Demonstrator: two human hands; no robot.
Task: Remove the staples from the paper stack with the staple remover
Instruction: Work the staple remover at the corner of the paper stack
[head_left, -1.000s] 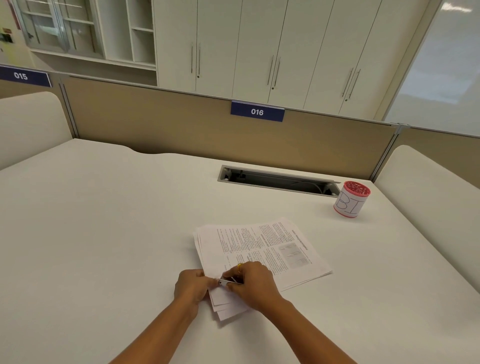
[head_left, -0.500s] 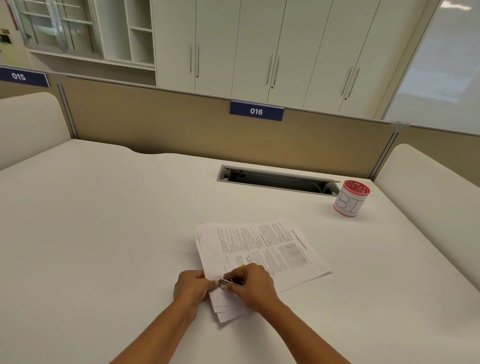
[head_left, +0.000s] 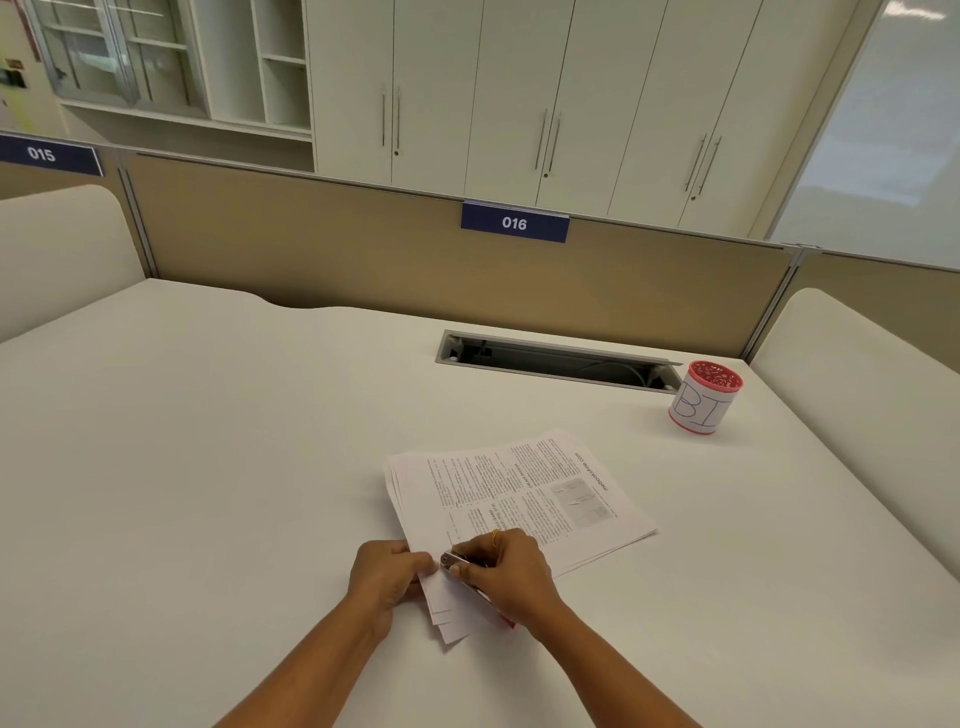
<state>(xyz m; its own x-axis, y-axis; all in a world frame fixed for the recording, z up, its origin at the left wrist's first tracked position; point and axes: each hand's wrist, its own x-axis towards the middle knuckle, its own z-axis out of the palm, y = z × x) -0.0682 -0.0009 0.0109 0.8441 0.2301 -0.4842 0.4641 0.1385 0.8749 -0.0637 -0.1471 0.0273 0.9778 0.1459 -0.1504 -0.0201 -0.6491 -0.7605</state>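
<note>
Little has moved: at six o'clock, right hand (head_left: 511, 571) grips the shiny metal staple remover (head_left: 456, 561); left hand (head_left: 387, 574) pinches the flat paper stack (head_left: 519, 488).

Straight ahead a blue tag (head_left: 514, 223) atop the partition (head_left: 337, 249) reads "016", a second tag (head_left: 47, 154) off to the left reads "015", the cup (head_left: 698, 410) bears a hand-drawn "BI", and the paper stack (head_left: 519, 493) carries print too small to read.

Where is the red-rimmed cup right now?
In the head view, the red-rimmed cup stands far right, beside the right end of the cable slot, beyond the paper stack.
</note>
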